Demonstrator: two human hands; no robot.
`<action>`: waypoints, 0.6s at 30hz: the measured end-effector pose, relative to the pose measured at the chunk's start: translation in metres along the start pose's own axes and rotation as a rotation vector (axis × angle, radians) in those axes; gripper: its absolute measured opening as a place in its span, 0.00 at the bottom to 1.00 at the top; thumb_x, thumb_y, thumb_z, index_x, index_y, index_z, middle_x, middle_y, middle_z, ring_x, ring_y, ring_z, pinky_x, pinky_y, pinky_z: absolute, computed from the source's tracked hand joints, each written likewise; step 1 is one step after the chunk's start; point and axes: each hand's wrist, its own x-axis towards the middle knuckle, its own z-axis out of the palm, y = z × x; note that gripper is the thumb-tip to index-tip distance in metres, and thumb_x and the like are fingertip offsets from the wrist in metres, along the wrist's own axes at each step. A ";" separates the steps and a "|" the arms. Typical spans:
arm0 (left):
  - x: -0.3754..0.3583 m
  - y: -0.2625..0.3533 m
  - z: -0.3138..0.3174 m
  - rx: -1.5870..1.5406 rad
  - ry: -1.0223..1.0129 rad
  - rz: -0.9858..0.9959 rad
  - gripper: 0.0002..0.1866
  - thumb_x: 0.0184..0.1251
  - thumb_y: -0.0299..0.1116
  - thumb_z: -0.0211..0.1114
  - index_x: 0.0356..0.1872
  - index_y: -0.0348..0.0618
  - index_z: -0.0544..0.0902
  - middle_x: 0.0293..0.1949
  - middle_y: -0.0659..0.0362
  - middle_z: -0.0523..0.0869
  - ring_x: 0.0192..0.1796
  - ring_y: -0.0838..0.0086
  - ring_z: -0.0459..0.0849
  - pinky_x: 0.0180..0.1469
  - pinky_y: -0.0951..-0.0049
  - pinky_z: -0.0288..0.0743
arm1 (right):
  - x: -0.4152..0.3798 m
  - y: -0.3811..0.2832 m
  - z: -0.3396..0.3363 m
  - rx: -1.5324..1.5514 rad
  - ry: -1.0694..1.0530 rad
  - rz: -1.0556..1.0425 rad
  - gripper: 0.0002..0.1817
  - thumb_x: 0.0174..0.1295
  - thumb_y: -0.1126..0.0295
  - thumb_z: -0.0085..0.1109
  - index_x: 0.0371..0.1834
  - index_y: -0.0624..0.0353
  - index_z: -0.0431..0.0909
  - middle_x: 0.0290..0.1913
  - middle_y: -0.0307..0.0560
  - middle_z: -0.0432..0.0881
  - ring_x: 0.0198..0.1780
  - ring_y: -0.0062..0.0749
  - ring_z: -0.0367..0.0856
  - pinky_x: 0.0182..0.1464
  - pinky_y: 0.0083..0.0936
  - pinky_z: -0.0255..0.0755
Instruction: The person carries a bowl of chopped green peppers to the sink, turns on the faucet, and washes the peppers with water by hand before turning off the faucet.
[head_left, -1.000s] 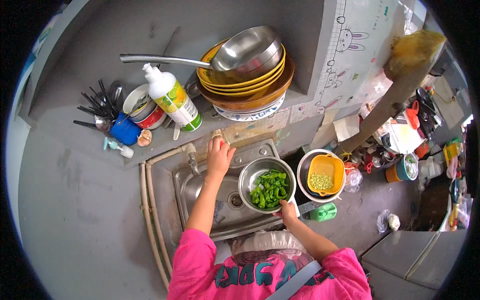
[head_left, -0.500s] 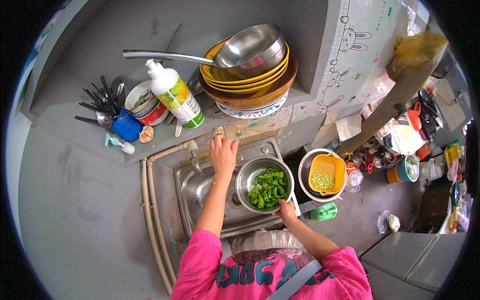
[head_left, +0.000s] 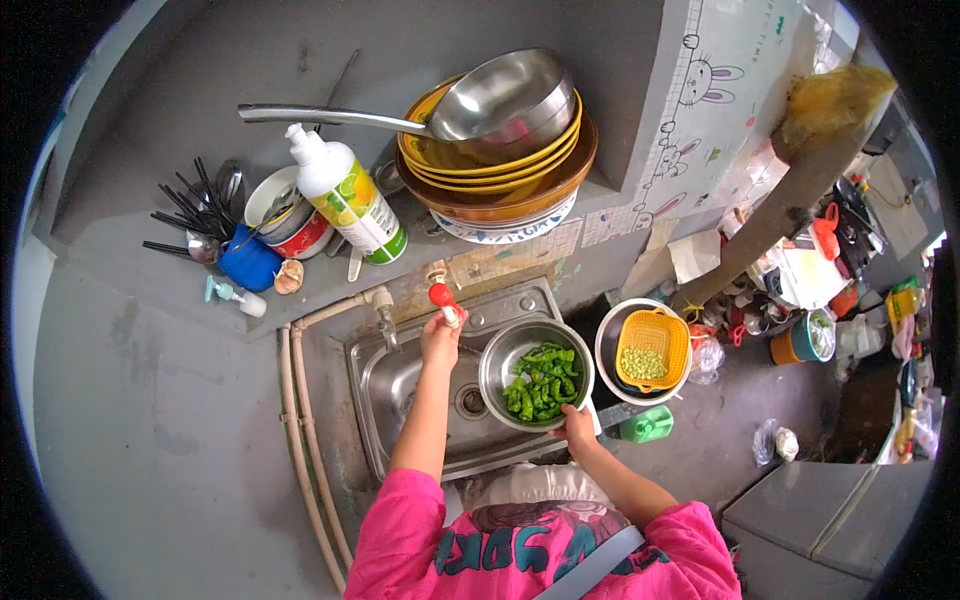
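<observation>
Below the red-handled tap (head_left: 441, 295), my left hand (head_left: 439, 342) is closed, its fingertips at the pale spout. My right hand (head_left: 576, 430) grips the near right rim of a stainless steel bowl (head_left: 490, 385). Inside the bowl lie cut green peppers (head_left: 543, 383). The bowl is over the right side of a metal sink (head_left: 375, 400), beside the drain (head_left: 469, 401). A second tap (head_left: 388, 320) stands farther left on a pipe.
A white basin (head_left: 605, 340) right of the sink holds a yellow basket (head_left: 672, 335) with green beans. A green jug (head_left: 648, 425) stands nearby. On the ledge are a soap bottle (head_left: 350, 200), stacked yellow bowls (head_left: 500, 183) topped by a steel ladle-shaped pan (head_left: 505, 95), and utensils (head_left: 205, 200).
My left hand has come down from the top of the tap to its spout, uncovering the red handle. The bowl in my right hand has shifted slightly right.
</observation>
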 end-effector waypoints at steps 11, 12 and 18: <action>0.004 -0.004 -0.001 0.738 0.005 0.006 0.11 0.70 0.37 0.50 0.33 0.44 0.78 0.19 0.66 0.75 0.20 0.83 0.72 0.20 0.82 0.62 | -0.001 -0.003 0.009 -0.033 0.002 -0.021 0.18 0.61 0.70 0.45 0.56 0.58 0.63 0.41 0.49 0.77 0.29 0.35 0.80 0.22 0.27 0.78; 0.009 -0.009 -0.005 0.823 -0.002 0.078 0.11 0.69 0.36 0.50 0.33 0.44 0.78 0.19 0.65 0.75 0.20 0.81 0.73 0.21 0.80 0.64 | 0.000 -0.002 0.008 -0.037 0.004 -0.014 0.18 0.61 0.70 0.45 0.56 0.57 0.63 0.41 0.48 0.77 0.29 0.35 0.80 0.22 0.27 0.78; 0.020 -0.026 -0.010 1.221 -0.037 0.415 0.08 0.66 0.33 0.52 0.32 0.41 0.77 0.22 0.57 0.78 0.24 0.69 0.78 0.28 0.68 0.71 | -0.004 -0.003 0.007 -0.046 0.033 0.003 0.18 0.61 0.70 0.45 0.56 0.57 0.63 0.41 0.48 0.77 0.30 0.35 0.80 0.21 0.27 0.77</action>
